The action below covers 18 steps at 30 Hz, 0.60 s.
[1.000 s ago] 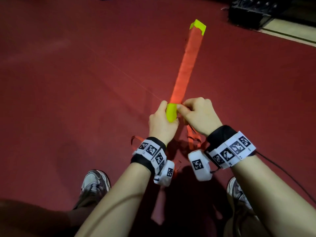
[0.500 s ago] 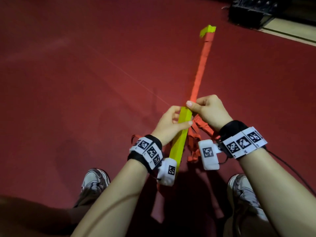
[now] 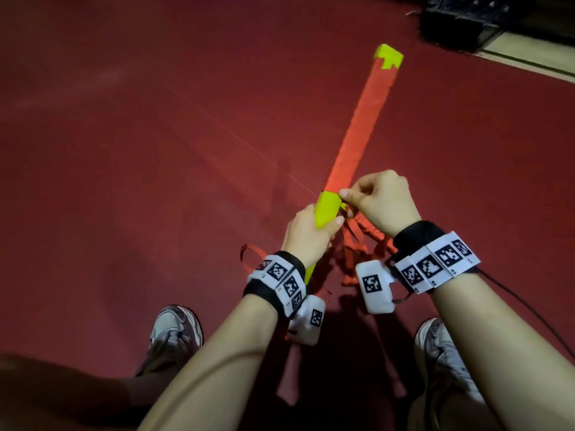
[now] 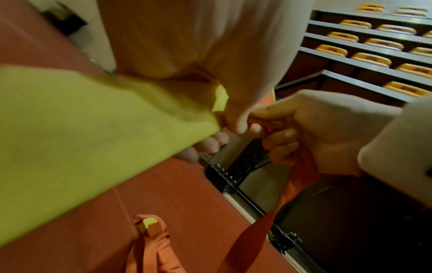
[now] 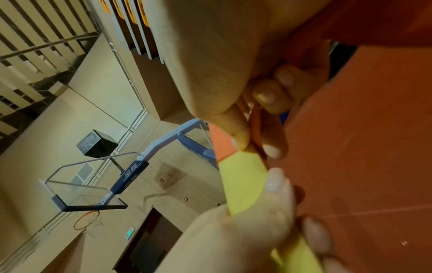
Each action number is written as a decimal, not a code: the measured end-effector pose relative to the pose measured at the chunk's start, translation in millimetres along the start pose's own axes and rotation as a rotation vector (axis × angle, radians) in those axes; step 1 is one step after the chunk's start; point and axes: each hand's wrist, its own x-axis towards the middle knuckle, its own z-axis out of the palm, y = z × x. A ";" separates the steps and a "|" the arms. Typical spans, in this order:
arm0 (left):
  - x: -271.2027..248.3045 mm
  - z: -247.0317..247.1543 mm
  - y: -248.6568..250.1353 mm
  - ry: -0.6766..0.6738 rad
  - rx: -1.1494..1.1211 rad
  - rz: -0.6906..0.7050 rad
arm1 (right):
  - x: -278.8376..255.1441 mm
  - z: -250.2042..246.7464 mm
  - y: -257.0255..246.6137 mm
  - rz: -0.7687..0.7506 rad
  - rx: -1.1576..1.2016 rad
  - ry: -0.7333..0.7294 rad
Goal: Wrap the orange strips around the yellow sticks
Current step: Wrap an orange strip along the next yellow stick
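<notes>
A long yellow stick slants away from me over the red floor, most of its length covered by wound orange strip; only its far tip and the near part stay bare. My left hand grips the bare yellow part near its lower end. My right hand pinches the orange strip right at the edge of the wrapping, thumb and forefinger against the stick. The strip's loose tail hangs down between my wrists.
More orange strips lie in a heap on the floor under my hands, one with a yellow end. My two shoes stand at the bottom. A black rack sits at the far right by the pale floor edge.
The stick has been turned round its axis and back, so its broad wrapped face shows again. My right hand moved over the stick with the strip; the left re-gripped the yellow part.
</notes>
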 end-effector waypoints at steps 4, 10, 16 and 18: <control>-3.6 4.3 13.9 -0.018 0.263 0.000 | -0.3 14.6 3.1 0.117 0.044 0.048; -6.7 14.0 14.6 -0.027 0.290 -0.027 | -3.8 24.1 -1.9 0.115 0.149 0.029; -2.3 7.4 10.7 -0.128 0.131 0.084 | 0.6 19.5 10.1 0.108 0.179 0.051; -1.6 1.4 13.6 -0.092 -0.250 0.026 | 2.5 12.5 12.5 0.108 0.251 0.019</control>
